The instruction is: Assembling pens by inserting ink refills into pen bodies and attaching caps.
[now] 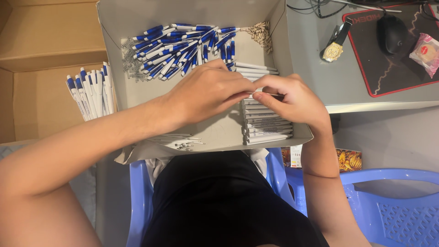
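My left hand point(208, 91) and my right hand point(292, 98) meet fingertip to fingertip over a shallow cardboard tray point(137, 98) on my lap. Between the fingertips they pinch a thin white pen part point(267, 94); most of it is hidden. Just under my right hand lies a stack of white pen barrels point(267, 126). A heap of blue-and-white pen tops point(183, 48) fills the far part of the tray. Small metal springs point(130, 61) lie at the far left of the tray, and thin refills point(180, 141) lie near its front edge.
A bundle of finished blue-and-white pens point(91, 93) rests in a brown carton point(41, 55) to the left. Small tan pieces point(261, 33) sit in the tray's far right corner. The desk at right holds a wristwatch point(334, 45), a mouse point(391, 33), a mousepad point(398, 68) and a wrapped snack point(426, 52). Blue plastic chairs point(388, 206) stand below.
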